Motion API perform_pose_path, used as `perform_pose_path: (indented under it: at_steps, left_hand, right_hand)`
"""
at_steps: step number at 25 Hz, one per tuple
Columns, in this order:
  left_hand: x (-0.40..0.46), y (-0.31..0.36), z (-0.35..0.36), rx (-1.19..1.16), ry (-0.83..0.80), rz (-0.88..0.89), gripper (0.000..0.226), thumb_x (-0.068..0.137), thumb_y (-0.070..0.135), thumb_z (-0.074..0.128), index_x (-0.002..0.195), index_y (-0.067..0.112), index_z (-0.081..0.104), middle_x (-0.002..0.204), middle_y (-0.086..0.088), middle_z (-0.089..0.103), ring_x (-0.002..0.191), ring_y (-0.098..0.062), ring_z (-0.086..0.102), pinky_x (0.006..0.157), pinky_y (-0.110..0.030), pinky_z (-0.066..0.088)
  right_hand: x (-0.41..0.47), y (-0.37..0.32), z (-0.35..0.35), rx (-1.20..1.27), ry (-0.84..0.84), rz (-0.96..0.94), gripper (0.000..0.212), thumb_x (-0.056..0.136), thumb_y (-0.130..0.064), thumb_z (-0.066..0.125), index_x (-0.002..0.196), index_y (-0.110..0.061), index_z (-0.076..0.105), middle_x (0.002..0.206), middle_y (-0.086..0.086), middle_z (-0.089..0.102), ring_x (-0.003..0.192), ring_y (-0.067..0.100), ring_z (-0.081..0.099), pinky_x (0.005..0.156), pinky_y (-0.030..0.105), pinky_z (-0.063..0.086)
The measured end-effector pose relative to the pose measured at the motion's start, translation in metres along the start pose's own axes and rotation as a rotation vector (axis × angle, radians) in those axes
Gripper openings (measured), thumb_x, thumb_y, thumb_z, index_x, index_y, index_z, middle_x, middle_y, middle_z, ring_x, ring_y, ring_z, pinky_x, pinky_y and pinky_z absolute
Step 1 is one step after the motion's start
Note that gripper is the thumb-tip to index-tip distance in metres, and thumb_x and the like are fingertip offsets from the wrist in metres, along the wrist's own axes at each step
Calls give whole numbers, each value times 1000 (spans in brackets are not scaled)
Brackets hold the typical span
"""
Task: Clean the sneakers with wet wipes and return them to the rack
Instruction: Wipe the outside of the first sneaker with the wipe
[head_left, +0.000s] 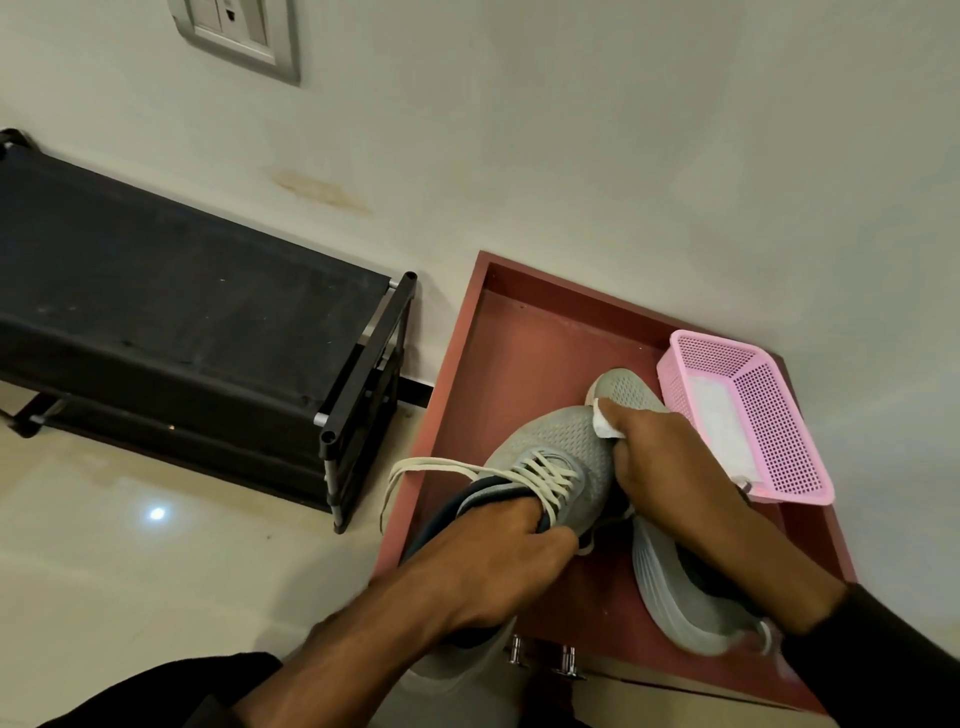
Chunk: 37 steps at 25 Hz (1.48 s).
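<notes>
The grey sneaker (550, 457) is held up over the red tray-like desk (524, 353), toe pointing toward the wall, its pale laces (441, 467) trailing past the desk's left edge. A second grey sneaker (675, 587) lies on the desk just right of it, partly under the right forearm, its toe showing beyond the first shoe. Right of both, touching the second sneaker's toe, sits a pink mesh basket (753, 410) with white wipes inside, filling the desk's far right corner. Left of the desk, well apart across bare floor, stands the black shoe rack (197, 312) against the wall; its top shelf is free. The left hand (498, 561) has its fingers tucked into the held sneaker's opening, gripping the collar. The right hand (675, 467) pinches a white wet wipe (605, 423) against the toe area, fingers curled round it.
</notes>
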<state>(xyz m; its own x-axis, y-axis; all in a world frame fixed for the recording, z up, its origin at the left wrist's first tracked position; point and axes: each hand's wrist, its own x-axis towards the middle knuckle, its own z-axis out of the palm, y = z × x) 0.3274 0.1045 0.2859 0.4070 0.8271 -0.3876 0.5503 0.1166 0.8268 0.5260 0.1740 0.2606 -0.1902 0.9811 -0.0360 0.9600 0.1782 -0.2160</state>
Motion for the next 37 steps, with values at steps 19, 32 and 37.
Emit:
perform_pose_path:
  at_steps: [19,32,37]
  left_hand:
    - [1,0,1,-21,58,3,30,94,28,45,66,21,36,69,4,42,62,-9,37,58,-27,30]
    - [3,-4,-4,-74,59,19,20,95,29,44,81,20,54,85,4,58,78,-10,53,71,-30,44]
    - [4,-5,-2,-85,62,9,28,93,27,44,103,7,61,105,-10,65,97,-25,60,89,-44,48]
  right_hand:
    - [47,4,4,-147,-119,-368,57,91,0,61,145,-13,46,152,9,44,145,22,35,119,32,6]
    - [20,10,8,36,-156,-531,53,89,-3,47,141,-13,53,146,6,51,140,15,38,118,40,27]
    - [3,11,17,18,-83,-524,60,84,6,53,141,-12,53,146,9,52,137,16,42,117,41,26]
